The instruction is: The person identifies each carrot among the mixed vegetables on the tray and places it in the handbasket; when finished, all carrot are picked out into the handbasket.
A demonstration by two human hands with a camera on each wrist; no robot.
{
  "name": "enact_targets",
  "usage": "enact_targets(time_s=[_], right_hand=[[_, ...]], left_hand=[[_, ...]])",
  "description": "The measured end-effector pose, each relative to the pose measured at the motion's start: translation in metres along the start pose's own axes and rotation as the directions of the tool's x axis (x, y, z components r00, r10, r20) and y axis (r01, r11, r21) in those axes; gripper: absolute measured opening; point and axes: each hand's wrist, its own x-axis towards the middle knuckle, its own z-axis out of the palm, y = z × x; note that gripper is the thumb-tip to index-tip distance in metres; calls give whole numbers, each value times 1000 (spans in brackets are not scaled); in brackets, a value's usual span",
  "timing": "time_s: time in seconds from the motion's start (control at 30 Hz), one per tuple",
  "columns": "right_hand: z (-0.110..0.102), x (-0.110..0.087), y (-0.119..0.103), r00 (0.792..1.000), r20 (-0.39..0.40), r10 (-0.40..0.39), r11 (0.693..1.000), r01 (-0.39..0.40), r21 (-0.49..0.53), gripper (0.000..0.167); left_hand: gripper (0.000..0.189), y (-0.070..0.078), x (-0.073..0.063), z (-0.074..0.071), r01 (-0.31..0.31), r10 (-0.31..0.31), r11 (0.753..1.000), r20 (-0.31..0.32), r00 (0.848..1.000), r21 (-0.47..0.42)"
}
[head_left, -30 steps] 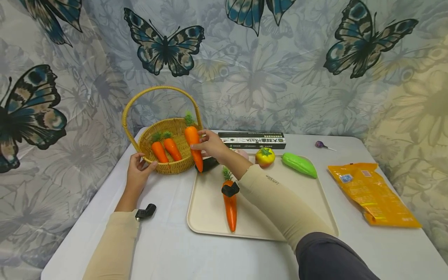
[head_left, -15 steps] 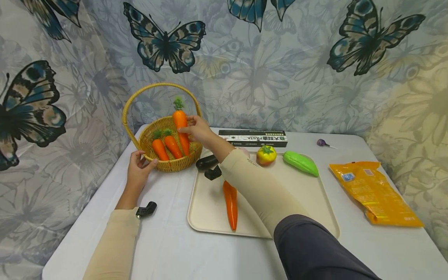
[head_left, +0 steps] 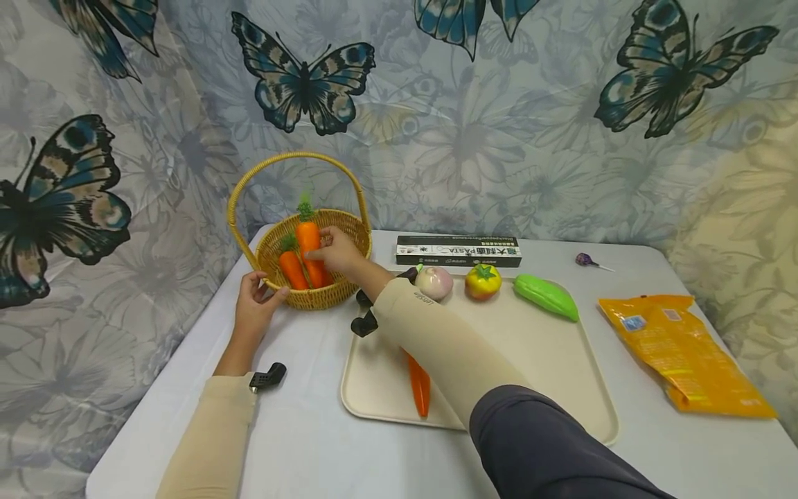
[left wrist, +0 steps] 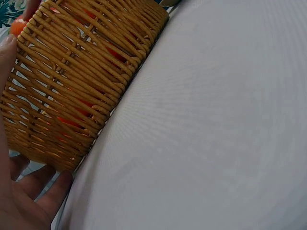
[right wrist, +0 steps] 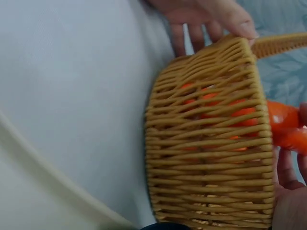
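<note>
R fingers & thumb pinched a carrot [head_left: 307, 237] by its upper half; the R hand [head_left: 341, 253] reached in over the wicker basket [head_left: 318, 299], w/ the carrot leafy end up, slightly tilted, its lower part within the rim; whether the tip touched bottom, couldn't tell; L hand [head_left: 252, 312] gripped the basket's near-left side, thumb at the rim, fingers against the outer wall; a second carrot [head_left: 291, 269] lay in the basket just left of the held one; orange past the R fingertips may've been one more, tho overlap blurred the count.

Step in hand, by the look of it: setting the carrot in w/ its neighbor; next move prob. called for lowering it till supported, then loosening the R fingers w/o dragging anything along, L hand firm lest the basket tip.

Farther out, a lone carrot [head_left: 420, 388] lay on the beige tray [head_left: 530, 346], pt. hidden by the R sleeve [head_left: 449, 339]; along the tray's far side, L to R: dark eggplant [head_left: 410, 275], mostly hidden, pale onion [head_left: 434, 283], red-yellow tomato [head_left: 483, 282], green veg. [head_left: 547, 298]; pasta box [head_left: 458, 259] behind; orange packet [head_left: 679, 353] to the right; all on a white table [head_left: 312, 416] before butterfly-print cloth [head_left: 449, 166].
</note>
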Motion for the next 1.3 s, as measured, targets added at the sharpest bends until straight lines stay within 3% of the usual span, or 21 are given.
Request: enact_targets(time_s=[0.17, 0.37, 0.5, 0.63, 0.8, 0.97, 1.17, 1.3], right_hand=[[2, -3, 3, 1000, -4, 3, 979, -4, -202, 58], [7, -1, 3, 999, -48, 5, 863, -29, -505, 58], [9, -1, 5, 996, -85, 16, 804, -63, -591, 60], [10, -2, 8, 996, -90, 11, 781, -65, -621, 61], [10, -2, 12, 997, -80, 9, 774, -58, -630, 57], [9, -2, 11, 998, -65, -4, 775, -38, -630, 53], [0, -10, 4, 998, 0, -65, 867, 57, -495, 55], [-12, -19, 2, 992, 20, -124, 911, 122, -394, 52]], left_hand=[[66, 0, 0, 0, 5, -5, 1000, 12, 1000, 8], [64, -2, 0, 1, 15, -15, 1000, 13, 1000, -5], [62, -4, 0, 3, 21, -21, 1000, 11, 1000, -22], [63, 5, -7, 5, 34, -33, 999, 29, 999, -21], [64, 21, -17, 10, 23, -22, 1000, 44, 999, -18], [64, 20, -15, 9, 8, -8, 1000, 39, 999, -8], [63, 21, -12, 6, -13, 13, 1000, 30, 999, -2], [62, 25, -11, 3, -11, 11, 1000, 28, 1000, -1]])
